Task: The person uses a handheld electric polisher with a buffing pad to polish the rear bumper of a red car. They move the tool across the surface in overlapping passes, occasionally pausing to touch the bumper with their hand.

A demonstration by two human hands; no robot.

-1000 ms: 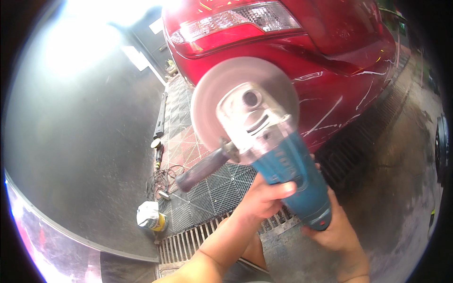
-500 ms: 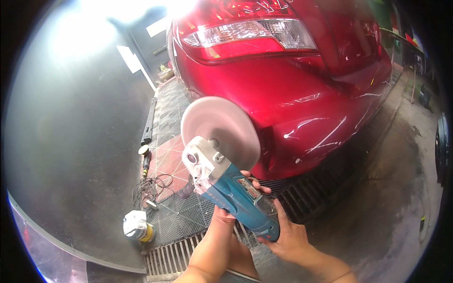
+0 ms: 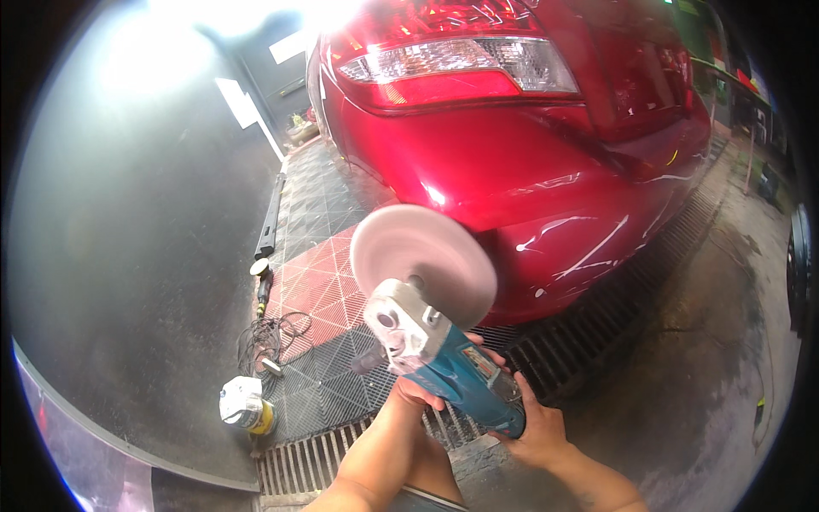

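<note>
A teal polisher (image 3: 465,380) with a grey metal head is held in both my hands. Its round, pinkish-white pad (image 3: 422,252) looks smeared, as if spinning. The pad overlaps the corner of the red car bumper (image 3: 546,205); whether they touch I cannot tell. My left hand (image 3: 416,394) is closed around the underside of the polisher's body, partly hidden by it. Round the rear end, my right hand (image 3: 541,429) is wrapped with its thumb side up. Thin white streaks (image 3: 597,247) of what looks like compound mark the bumper right of the pad.
A tail light (image 3: 461,68) sits above the bumper. On the left stands a dark wall (image 3: 128,256). Along it lie a smaller polisher (image 3: 263,286), coiled cable (image 3: 269,337) and a white-and-yellow tub (image 3: 249,408). Metal drain grating (image 3: 316,461) crosses the floor.
The polisher and both my hands have shifted right and a little down. Its pad now sits lower against the view of the bumper corner. My grip looks the same.
</note>
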